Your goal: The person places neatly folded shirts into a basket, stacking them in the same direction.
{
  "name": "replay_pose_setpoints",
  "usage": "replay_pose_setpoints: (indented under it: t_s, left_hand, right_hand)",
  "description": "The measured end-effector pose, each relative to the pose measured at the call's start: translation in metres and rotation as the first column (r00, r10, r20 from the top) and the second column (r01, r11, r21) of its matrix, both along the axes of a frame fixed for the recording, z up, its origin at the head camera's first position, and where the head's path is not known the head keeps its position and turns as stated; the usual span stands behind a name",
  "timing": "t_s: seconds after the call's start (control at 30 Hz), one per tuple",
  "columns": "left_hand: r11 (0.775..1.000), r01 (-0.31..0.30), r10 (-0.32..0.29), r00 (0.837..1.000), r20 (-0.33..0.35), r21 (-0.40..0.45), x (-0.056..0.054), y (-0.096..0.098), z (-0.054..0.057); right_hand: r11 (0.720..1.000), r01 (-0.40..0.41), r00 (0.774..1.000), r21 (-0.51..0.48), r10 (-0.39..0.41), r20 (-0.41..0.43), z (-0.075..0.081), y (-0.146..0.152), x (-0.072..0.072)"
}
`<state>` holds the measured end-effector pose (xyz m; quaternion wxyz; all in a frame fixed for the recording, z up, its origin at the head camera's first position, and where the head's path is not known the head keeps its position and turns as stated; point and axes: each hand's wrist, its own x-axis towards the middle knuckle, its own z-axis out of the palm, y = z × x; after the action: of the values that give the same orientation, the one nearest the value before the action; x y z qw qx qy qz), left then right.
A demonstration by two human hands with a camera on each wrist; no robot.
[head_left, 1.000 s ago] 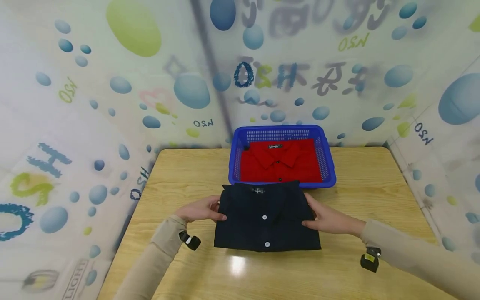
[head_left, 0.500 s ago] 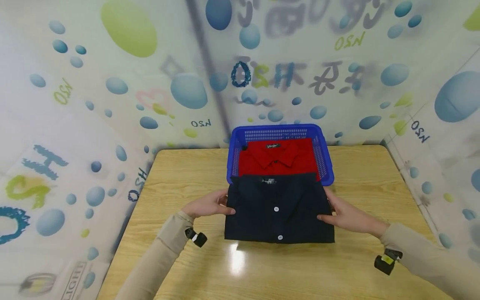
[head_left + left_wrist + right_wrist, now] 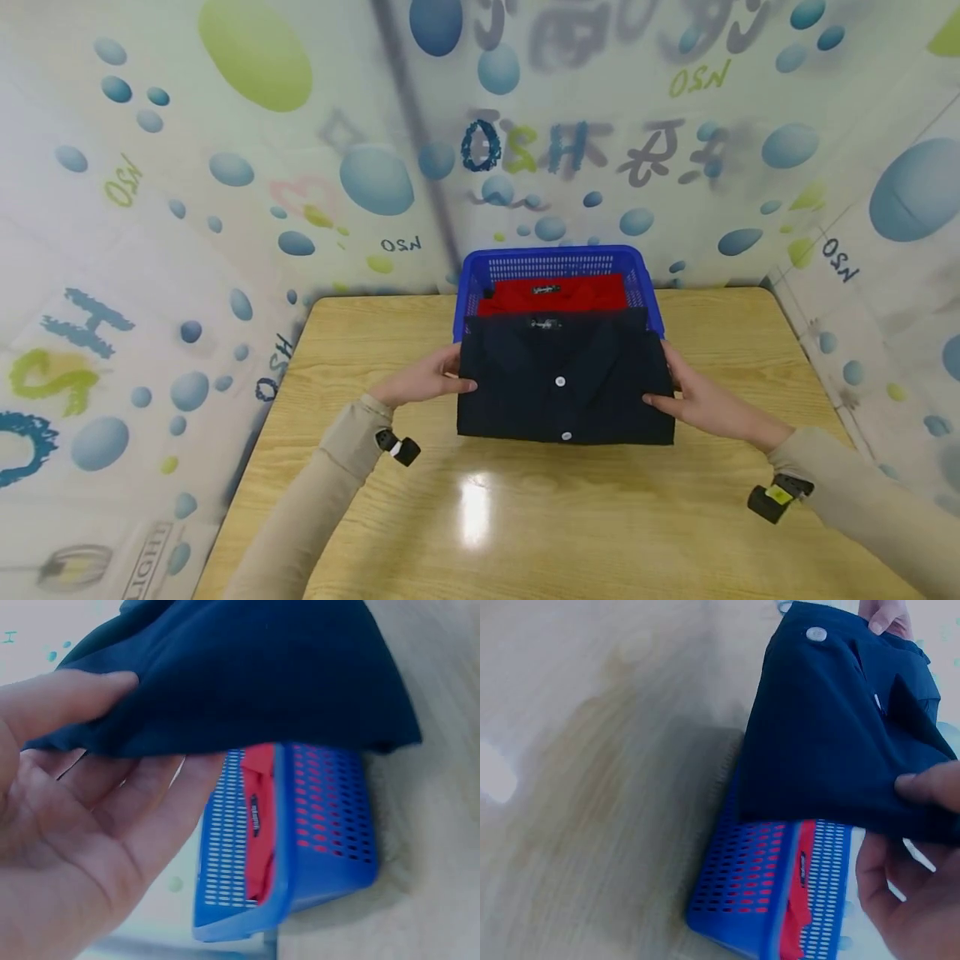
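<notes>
A folded dark navy shirt (image 3: 566,379) with white buttons is held up by its two sides. My left hand (image 3: 427,379) pinches its left edge, thumb on top and fingers beneath, as the left wrist view shows. On the opposite edge my right hand (image 3: 701,400) grips it the same way. The shirt hangs over the front part of a blue plastic basket (image 3: 555,252), hiding the near rim in the head view. Inside the basket lies a folded red shirt (image 3: 585,293), whose collar end shows behind the navy one. Both wrist views show the navy shirt above the basket's rim.
The basket stands at the back of a light wooden table (image 3: 375,333), close to a printed wall sheet (image 3: 337,125). Wall sheets also rise along the left and right sides of the table.
Both hands have carried the navy shirt forward and slightly right, from in front of the basket to over it. It now covers more of the red shirt.
</notes>
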<state>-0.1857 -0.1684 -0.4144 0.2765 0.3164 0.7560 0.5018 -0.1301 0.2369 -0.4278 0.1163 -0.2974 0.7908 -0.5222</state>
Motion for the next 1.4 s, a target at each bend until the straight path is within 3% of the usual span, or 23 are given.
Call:
replay_pose_setpoints:
  t_s: [0.17,0.57,0.73,0.97,1.1,1.27,1.4]
  left_hand:
    - [0.999,-0.051,0.052,0.995,-0.083,0.014,-0.014,0.005,0.009]
    - [0.982,-0.181,0.186,0.978,-0.099,0.053,-0.048,0.020,0.019]
    - [0.970,-0.237,0.241,0.965,-0.101,0.052,-0.058,0.024,0.014]
    - [0.946,-0.323,0.322,0.943,-0.088,-0.002,-0.069,0.027,-0.002]
    - [0.946,-0.324,0.324,0.944,-0.058,0.009,-0.076,0.031,-0.007]
    - [0.953,-0.303,0.304,0.947,-0.105,0.031,-0.088,0.036,-0.008]
    - [0.944,-0.330,0.328,0.939,-0.100,-0.012,-0.095,0.037,-0.009]
  right_hand:
    - [0.997,0.071,0.995,0.001,-0.071,-0.075,0.007,-0.002,-0.011]
    - [0.978,0.207,0.970,-0.012,-0.207,-0.128,0.018,-0.004,-0.045]
    - [0.965,0.260,0.960,0.027,-0.256,-0.112,0.020,-0.004,-0.061]
    - [0.952,0.297,0.951,0.075,-0.288,-0.116,0.008,-0.006,-0.080]
    - [0.951,0.302,0.949,0.061,-0.295,-0.107,0.000,-0.004,-0.086]
    - [0.951,0.307,0.948,0.042,-0.302,-0.097,-0.005,-0.004,-0.093]
    - [0.942,0.321,0.946,0.100,-0.314,-0.080,-0.008,-0.005,-0.100]
